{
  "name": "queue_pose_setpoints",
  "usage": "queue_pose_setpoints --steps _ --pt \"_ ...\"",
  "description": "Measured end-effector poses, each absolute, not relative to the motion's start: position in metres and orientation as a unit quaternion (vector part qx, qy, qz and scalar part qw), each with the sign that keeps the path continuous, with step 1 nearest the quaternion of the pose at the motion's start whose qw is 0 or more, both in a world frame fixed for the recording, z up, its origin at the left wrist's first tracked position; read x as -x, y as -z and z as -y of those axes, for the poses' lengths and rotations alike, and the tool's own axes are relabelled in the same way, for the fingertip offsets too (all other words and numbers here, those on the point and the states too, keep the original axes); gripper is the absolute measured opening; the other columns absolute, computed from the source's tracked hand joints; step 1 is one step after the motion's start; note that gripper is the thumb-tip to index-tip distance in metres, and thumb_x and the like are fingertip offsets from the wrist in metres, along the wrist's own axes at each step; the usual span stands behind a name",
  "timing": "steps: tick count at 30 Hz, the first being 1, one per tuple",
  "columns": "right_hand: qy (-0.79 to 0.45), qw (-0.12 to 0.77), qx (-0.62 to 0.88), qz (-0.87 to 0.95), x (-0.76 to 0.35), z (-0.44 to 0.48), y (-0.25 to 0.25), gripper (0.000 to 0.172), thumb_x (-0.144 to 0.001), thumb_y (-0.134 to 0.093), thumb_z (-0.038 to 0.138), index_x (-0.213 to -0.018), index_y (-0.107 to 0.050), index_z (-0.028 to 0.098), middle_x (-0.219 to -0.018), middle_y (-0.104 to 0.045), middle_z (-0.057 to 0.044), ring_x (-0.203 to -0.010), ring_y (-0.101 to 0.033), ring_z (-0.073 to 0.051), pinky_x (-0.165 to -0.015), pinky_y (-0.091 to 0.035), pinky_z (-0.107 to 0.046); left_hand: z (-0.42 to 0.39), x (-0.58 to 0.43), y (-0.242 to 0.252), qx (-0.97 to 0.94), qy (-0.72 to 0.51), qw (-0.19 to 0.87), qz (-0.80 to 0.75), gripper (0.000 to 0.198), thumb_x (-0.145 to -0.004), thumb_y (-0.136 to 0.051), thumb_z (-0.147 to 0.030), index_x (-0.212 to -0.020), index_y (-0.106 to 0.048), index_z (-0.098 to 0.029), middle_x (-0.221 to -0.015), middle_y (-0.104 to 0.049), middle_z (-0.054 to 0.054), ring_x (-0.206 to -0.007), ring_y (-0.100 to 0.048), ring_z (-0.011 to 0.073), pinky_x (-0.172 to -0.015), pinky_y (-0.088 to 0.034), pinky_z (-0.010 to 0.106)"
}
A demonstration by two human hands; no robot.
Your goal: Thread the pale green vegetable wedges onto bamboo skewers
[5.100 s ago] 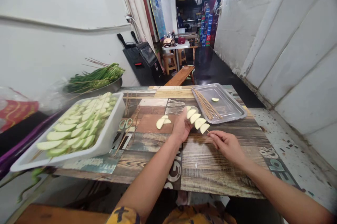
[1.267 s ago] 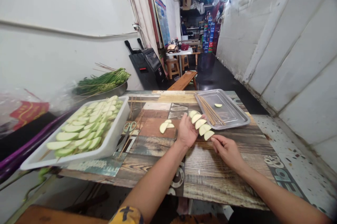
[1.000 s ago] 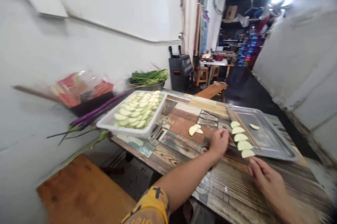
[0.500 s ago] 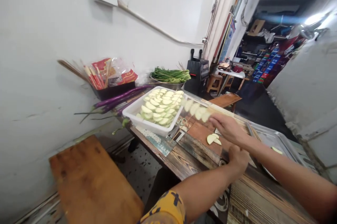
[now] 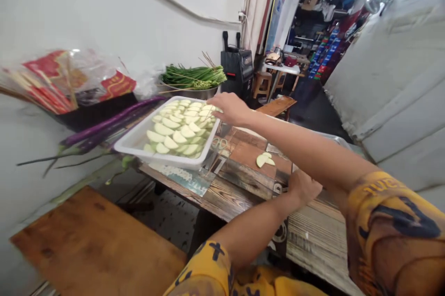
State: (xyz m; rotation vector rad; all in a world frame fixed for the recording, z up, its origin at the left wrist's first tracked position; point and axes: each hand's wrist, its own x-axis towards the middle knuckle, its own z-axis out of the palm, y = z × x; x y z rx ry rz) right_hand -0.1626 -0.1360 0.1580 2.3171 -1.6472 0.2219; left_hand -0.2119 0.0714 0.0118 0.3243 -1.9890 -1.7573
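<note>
My right hand point(image 5: 230, 108) reaches over the far right corner of a white plastic tray point(image 5: 163, 158). Its fingers are pinched on the end of a skewer of pale slices, lying low over the other slices point(image 5: 180, 136) in the tray. Near the right part of the table, my left hand point(image 5: 304, 187) is curled closed; whatever it may hold is hidden. Between the hands and the tray's right side, a few loose slices point(image 5: 265, 159) lie on the patterned wooden table point(image 5: 239, 196). Scissors point(image 5: 219, 143) rest beside the tray.
Purple eggplants point(image 5: 104, 125) lie left of the tray, near a black box point(image 5: 97, 111) of skewers and plastic bags. Behind stand a metal bowl of green vegetables point(image 5: 193, 77) and a black speaker point(image 5: 237, 71). A wooden stool point(image 5: 93, 245) is at the lower left.
My right hand has moved left with the skewered slices, from above the table to the tray. My left hand remains closed near the table's right part. The view has shifted right and down.
</note>
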Motion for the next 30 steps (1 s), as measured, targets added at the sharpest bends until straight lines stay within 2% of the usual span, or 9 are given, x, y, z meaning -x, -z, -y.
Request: queue_pose_setpoints --steps 3,6,8,10,12,17,21,25,30 --pt "-0.032 0.041 -0.701 0.711 0.226 0.095 -0.139 0.035 -0.092 -0.034 0.027 -0.108 -0.058 0.007 -0.104 -0.060 -0.012 -0.098 -0.052 -0.021 -0.083 -0.035 -0.029 -0.081 0.198 -0.018 -0.029 0.449 0.202 0.870 0.020 -0.070 -0.048 -0.029 -0.072 -0.066 -0.020 -0.072 -0.066 0.009 -0.074 -0.059 0.0223 -0.068 -0.040 0.030" --pt "0.031 -0.035 -0.682 0.729 0.279 0.040 -0.107 0.037 -0.079 -0.057 0.028 -0.109 -0.060 0.007 -0.090 -0.066 -0.010 -0.080 -0.058 -0.018 -0.073 -0.041 -0.026 -0.086 0.191 -0.021 0.078 0.336 0.157 0.925 0.019 -0.070 -0.049 -0.034 -0.066 -0.062 -0.021 -0.070 -0.066 0.006 -0.065 -0.057 0.0180 -0.058 -0.038 0.026" --pt "0.050 -0.076 -0.715 0.693 0.295 0.009 -0.083 0.062 -0.066 -0.069 0.024 -0.124 -0.051 0.012 -0.109 -0.061 -0.009 -0.091 -0.057 -0.019 -0.078 -0.041 -0.026 -0.087 0.192 -0.020 0.103 0.315 0.153 0.931 0.020 -0.071 -0.049 -0.034 -0.063 -0.061 -0.020 -0.068 -0.066 0.005 -0.061 -0.056 0.0167 -0.054 -0.036 0.024" --pt "0.061 -0.081 -0.775 0.624 0.292 -0.011 -0.064 0.073 -0.064 -0.066 0.017 -0.133 -0.040 0.015 -0.130 -0.045 -0.013 -0.107 -0.048 -0.023 -0.087 -0.039 -0.031 -0.088 0.194 -0.016 0.113 0.303 0.159 0.933 0.021 -0.072 -0.049 -0.033 -0.060 -0.060 -0.019 -0.064 -0.065 0.005 -0.057 -0.054 0.0160 -0.052 -0.035 0.025" --pt "0.067 -0.062 -0.798 0.596 0.279 -0.021 -0.052 0.068 -0.069 -0.057 0.009 -0.134 -0.038 0.021 -0.135 -0.038 -0.013 -0.111 -0.044 -0.025 -0.088 -0.038 -0.036 -0.089 0.196 -0.012 0.117 0.297 0.170 0.932 0.020 -0.072 -0.050 -0.031 -0.058 -0.060 -0.019 -0.061 -0.063 0.005 -0.054 -0.053 0.0162 -0.053 -0.037 0.025" --pt "0.014 -0.079 -0.750 0.656 0.248 -0.028 -0.045 0.035 -0.077 -0.050 0.015 -0.110 -0.055 0.020 -0.106 -0.052 -0.013 -0.091 -0.052 -0.025 -0.072 -0.043 -0.035 -0.094 0.193 -0.006 0.104 0.406 0.238 0.876 0.015 -0.072 -0.053 -0.024 -0.080 -0.067 -0.022 -0.072 -0.066 0.007 -0.072 -0.058 0.0239 -0.076 -0.044 0.032" --pt "-0.050 -0.097 -0.677 0.727 0.251 -0.035 -0.046 0.028 -0.073 -0.055 0.019 -0.101 -0.055 0.018 -0.100 -0.055 -0.011 -0.079 -0.056 -0.022 -0.063 -0.044 -0.030 -0.094 0.192 -0.006 0.131 0.519 0.237 0.811 0.022 -0.067 -0.059 -0.022 -0.088 -0.067 -0.023 -0.082 -0.067 0.008 -0.087 -0.058 0.0268 -0.087 -0.041 0.034" --pt "-0.135 -0.142 -0.616 0.763 0.273 -0.051 -0.056 0.029 -0.078 -0.052 0.022 -0.107 -0.048 0.019 -0.089 -0.060 -0.002 -0.071 -0.058 -0.014 -0.057 -0.045 -0.020 -0.095 0.194 -0.010 0.077 0.408 0.117 0.902 0.019 -0.072 -0.052 -0.030 -0.069 -0.065 -0.017 -0.072 -0.066 0.010 -0.073 -0.059 0.0240 -0.078 -0.043 0.033" --pt "-0.164 -0.201 -0.562 0.785 0.292 -0.067 -0.062 0.020 -0.087 -0.035 0.014 -0.103 -0.047 0.014 -0.070 -0.063 0.000 -0.054 -0.058 -0.010 -0.048 -0.046 -0.018 -0.095 0.197 -0.014 0.093 0.234 0.058 0.966 0.029 -0.079 -0.040 -0.031 -0.081 -0.066 -0.017 -0.078 -0.068 0.008 -0.070 -0.060 0.0202 -0.067 -0.043 0.029"
